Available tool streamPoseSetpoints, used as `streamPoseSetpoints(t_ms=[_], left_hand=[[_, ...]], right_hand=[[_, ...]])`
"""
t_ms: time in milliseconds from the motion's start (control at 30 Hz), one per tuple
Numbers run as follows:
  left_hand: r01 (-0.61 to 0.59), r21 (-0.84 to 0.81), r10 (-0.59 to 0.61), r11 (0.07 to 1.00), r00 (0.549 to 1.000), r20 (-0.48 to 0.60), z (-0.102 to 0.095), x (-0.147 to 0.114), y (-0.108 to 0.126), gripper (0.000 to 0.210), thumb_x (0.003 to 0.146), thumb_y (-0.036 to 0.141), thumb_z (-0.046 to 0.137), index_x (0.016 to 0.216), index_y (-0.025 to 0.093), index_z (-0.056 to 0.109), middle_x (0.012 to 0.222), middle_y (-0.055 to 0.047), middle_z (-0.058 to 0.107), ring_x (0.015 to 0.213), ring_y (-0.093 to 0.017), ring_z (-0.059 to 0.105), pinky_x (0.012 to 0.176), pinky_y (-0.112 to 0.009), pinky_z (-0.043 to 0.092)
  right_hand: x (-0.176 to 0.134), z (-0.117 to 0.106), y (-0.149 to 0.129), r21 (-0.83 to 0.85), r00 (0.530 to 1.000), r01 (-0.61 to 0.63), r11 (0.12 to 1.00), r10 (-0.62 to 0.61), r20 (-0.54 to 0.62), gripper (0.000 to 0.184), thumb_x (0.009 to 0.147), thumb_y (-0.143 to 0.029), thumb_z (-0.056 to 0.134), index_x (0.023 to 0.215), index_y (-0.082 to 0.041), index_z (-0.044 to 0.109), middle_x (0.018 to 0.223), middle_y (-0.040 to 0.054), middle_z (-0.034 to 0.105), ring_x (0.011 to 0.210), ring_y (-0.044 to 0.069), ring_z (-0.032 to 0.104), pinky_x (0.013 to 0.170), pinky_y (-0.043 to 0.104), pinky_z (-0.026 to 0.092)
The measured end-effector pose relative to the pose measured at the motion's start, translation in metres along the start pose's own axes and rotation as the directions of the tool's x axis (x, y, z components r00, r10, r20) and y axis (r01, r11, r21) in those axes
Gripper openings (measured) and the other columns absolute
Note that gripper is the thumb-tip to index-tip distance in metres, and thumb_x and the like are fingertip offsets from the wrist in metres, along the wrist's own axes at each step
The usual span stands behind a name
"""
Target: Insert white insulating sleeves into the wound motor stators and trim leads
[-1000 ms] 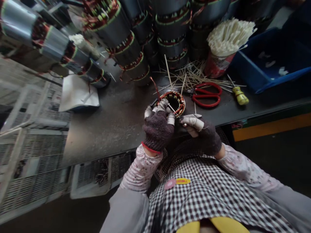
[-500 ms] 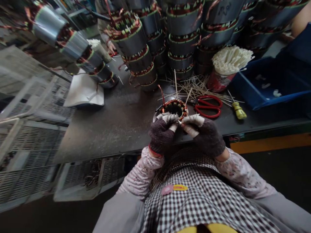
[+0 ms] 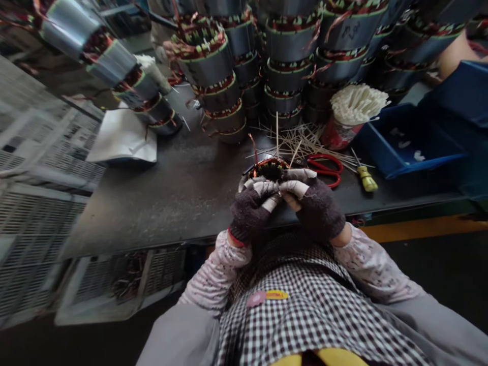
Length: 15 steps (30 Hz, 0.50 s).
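Observation:
A motor stator (image 3: 261, 168) with copper windings and green slot pieces stands on the bench in front of me; two thin pale sticks rise from its far side. My left hand (image 3: 251, 206), in a dark fingerless glove with white-taped fingers, is closed around its near left rim. Beside it, my right hand (image 3: 318, 203), gloved and taped alike, is pinched at the near right rim. The fingertips of both hands almost meet there. Whatever lies between the right fingers is hidden.
Stacked stators (image 3: 213, 66) line the back. To the right are loose thin sticks (image 3: 301, 134), red scissors (image 3: 333, 168), a yellow-handled tool (image 3: 366, 179), a cup of white sticks (image 3: 341, 129) and a blue bin (image 3: 407, 152). Plastic crates (image 3: 34, 229) stand left, below the bench edge.
My right fingers have moved over the stator's near right rim, covering more of it. The left hand keeps its hold. The view has shifted slightly.

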<state>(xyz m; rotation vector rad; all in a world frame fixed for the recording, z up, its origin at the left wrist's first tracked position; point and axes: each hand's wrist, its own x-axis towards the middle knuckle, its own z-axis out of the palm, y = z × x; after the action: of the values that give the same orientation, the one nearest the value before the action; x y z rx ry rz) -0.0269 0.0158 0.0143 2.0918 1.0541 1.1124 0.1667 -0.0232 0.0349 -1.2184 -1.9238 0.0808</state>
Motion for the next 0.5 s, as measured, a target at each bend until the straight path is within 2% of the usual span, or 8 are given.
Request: streamPoseSetpoints(t_ms=[167,267,333,400,467,500], left_hand=[[-0.025,-0.025,0.027,0.999,0.998,0.056,-0.004,0.0,0.0,0.016,0.098,0.032,0.074,0.107,0.025,0.083,0.109,-0.006,0.084,0.116,-0.026,0.075,0.116,-0.05,0.057],[-0.039,-0.044,0.04,0.998,0.999,0.015,-0.004,0.0,-0.003,0.015,0.097,0.032,0.075,0.106,0.023,0.083,0.109,-0.006,0.084,0.116,-0.026,0.075,0.114,-0.05,0.06],[-0.053,-0.043,0.052,0.998,0.999,-0.009,-0.001,-0.001,-0.004,0.015,0.096,0.031,0.074,0.105,0.022,0.082,0.109,-0.006,0.085,0.116,-0.026,0.075,0.111,-0.048,0.061],[-0.065,-0.005,0.064,0.998,0.998,-0.028,0.002,-0.002,-0.003,0.015,0.096,0.029,0.072,0.105,0.022,0.082,0.109,-0.005,0.085,0.117,-0.025,0.075,0.113,-0.047,0.06],[-0.056,0.061,0.059,0.997,0.996,-0.06,0.005,-0.002,-0.002,0.016,0.096,0.027,0.069,0.107,0.023,0.081,0.111,-0.005,0.084,0.119,-0.025,0.075,0.114,-0.046,0.059],[-0.045,0.095,0.053,0.994,0.995,-0.08,0.006,-0.003,-0.002,0.018,0.096,0.026,0.068,0.11,0.022,0.08,0.114,-0.006,0.084,0.119,-0.025,0.075,0.114,-0.046,0.059]], right_hand=[[0.001,-0.002,0.006,0.019,0.995,0.016,1.0,-0.018,0.099,0.024,0.106,-0.026,0.06,0.115,-0.022,0.082,0.118,0.0118,0.081,0.106,0.025,0.077,0.092,0.042,0.066],[0.005,-0.004,0.005,0.041,0.988,-0.031,0.999,0.024,0.153,0.025,0.105,-0.031,0.059,0.116,-0.021,0.08,0.118,0.0123,0.081,0.105,0.026,0.078,0.091,0.043,0.066],[0.008,-0.008,0.0,0.101,0.99,-0.022,0.995,0.008,0.138,0.023,0.103,-0.03,0.06,0.112,-0.021,0.079,0.113,0.0115,0.082,0.101,0.025,0.078,0.09,0.043,0.067],[0.01,-0.015,-0.008,0.195,0.998,-0.011,0.981,0.0,0.056,0.018,0.102,-0.028,0.06,0.105,-0.023,0.077,0.113,0.0096,0.081,0.105,0.026,0.077,0.095,0.047,0.066],[0.01,-0.02,-0.015,0.306,0.997,-0.065,0.95,0.074,-0.015,0.013,0.102,-0.031,0.062,0.101,-0.026,0.075,0.12,0.0084,0.079,0.117,0.028,0.074,0.104,0.052,0.063],[0.009,-0.021,-0.017,0.366,0.99,-0.123,0.922,0.138,-0.015,0.011,0.102,-0.033,0.064,0.102,-0.028,0.074,0.125,0.008,0.078,0.123,0.029,0.073,0.107,0.053,0.062]])
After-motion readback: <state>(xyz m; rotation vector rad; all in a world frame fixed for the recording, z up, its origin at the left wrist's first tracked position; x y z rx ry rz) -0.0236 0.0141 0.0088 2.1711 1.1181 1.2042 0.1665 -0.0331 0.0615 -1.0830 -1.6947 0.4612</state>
